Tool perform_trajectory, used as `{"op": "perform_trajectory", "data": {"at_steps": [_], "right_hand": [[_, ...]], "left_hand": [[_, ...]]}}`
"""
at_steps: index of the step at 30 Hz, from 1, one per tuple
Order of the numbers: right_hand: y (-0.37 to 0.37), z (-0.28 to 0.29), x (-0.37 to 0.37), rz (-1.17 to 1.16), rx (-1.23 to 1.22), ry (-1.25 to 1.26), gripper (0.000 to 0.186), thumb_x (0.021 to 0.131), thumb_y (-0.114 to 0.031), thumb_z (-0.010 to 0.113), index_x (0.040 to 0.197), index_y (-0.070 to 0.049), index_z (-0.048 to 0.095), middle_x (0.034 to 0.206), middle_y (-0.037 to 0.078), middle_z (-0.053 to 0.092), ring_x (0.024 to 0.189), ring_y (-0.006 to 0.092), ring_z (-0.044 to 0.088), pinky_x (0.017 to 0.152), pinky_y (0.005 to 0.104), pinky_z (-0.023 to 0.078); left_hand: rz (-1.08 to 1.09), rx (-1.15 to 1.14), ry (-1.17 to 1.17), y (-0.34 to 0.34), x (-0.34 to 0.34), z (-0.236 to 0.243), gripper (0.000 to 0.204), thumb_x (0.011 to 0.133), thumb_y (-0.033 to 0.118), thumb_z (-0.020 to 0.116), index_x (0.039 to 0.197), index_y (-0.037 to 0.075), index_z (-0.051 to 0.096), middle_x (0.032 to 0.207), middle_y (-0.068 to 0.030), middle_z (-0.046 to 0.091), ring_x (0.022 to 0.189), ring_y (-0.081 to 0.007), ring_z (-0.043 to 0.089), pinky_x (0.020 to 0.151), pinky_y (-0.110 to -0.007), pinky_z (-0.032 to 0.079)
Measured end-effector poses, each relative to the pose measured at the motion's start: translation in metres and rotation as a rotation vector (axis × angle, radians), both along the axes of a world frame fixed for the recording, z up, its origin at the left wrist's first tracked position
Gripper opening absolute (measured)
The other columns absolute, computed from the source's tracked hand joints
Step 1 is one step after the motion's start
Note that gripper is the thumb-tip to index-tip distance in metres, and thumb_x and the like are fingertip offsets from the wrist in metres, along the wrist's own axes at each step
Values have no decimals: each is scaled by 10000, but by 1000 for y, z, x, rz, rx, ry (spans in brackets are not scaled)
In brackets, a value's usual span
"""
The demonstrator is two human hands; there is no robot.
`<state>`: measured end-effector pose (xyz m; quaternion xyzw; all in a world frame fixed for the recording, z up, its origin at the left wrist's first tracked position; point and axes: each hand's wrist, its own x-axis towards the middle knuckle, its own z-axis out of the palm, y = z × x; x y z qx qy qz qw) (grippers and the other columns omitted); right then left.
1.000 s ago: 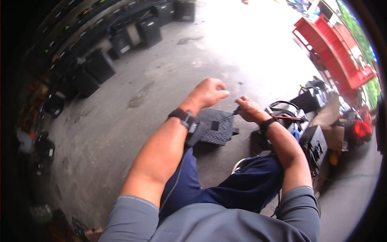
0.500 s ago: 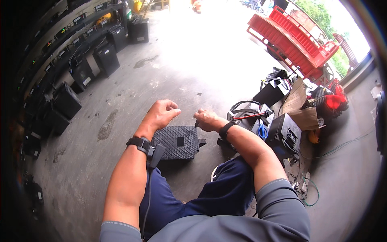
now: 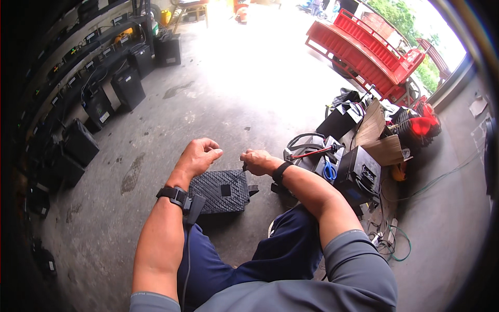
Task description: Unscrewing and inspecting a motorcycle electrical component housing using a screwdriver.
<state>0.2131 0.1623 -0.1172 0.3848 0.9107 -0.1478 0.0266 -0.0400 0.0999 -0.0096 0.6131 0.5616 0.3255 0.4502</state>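
Note:
A black block with a ridged, diamond-patterned top (image 3: 209,188) lies on the floor in front of my knees, with a small dark square on its top and a strap loop (image 3: 253,190) at its right end. My left hand (image 3: 196,157) hovers over its far left edge, fingers loosely curved and thumb apart, seemingly holding nothing. Above the block's far right corner, my right hand (image 3: 258,162) is closed, its fingertips pinching a short black cable-like piece (image 3: 245,167). Where that piece leads is hard to see.
Blue-handled scissors (image 3: 329,170) and a cable bundle lie right of my right arm, beside a black box (image 3: 357,174). Cardboard (image 3: 370,126) and a red cargo vehicle (image 3: 364,49) are beyond. Black battery cases (image 3: 128,87) line the left side near shelves.
The whole view has shifted slightly, so the surroundings sit further left. Both hands stay above the block, the right still pinching the dark piece.

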Motion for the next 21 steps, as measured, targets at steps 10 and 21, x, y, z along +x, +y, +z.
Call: {"op": "perform_trajectory", "data": {"at_steps": [10, 21], "right_hand": [[2, -6, 1, -3, 40, 13, 171, 856, -99, 481, 966, -30, 592, 882, 203, 643, 858, 391, 661, 729, 458, 546], [2, -4, 0, 0, 74, 33, 136, 860, -121, 487, 899, -35, 585, 842, 193, 647, 809, 392, 663, 692, 465, 545]], "left_hand": [[3, 1, -1, 1, 1, 0, 269, 845, 203, 702, 988, -24, 685, 786, -68, 680, 683, -128, 617, 623, -280, 505], [1, -16, 15, 0, 3, 4, 250, 861, 155, 693, 1010, -44, 665, 783, -68, 673, 692, -121, 620, 655, -267, 513]]}}
